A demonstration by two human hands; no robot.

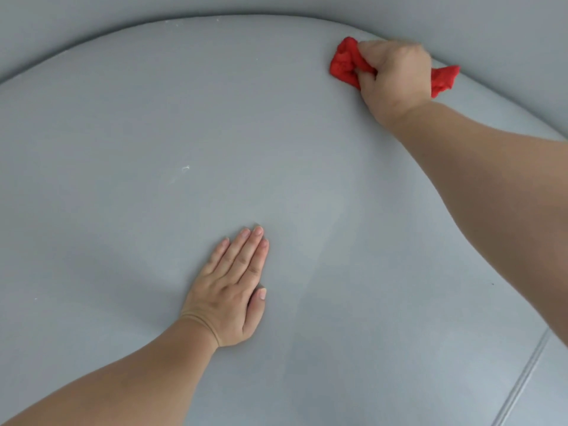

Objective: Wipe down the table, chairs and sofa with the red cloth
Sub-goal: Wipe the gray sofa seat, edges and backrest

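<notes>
Though bunched, cloth (345, 65) w/in R hand (396, 75)

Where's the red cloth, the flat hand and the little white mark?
Crumpled red cloth (344, 64), head view: its bunched left end.
Flat left hand (229, 290), head view: the back of the hand.
Small white mark (185, 168), head view: its middle.

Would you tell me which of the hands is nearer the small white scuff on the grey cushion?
Left. The left hand lies flat below and right of the white scuff; the right hand grips the red cloth far off at the back edge of the cushion.
</notes>
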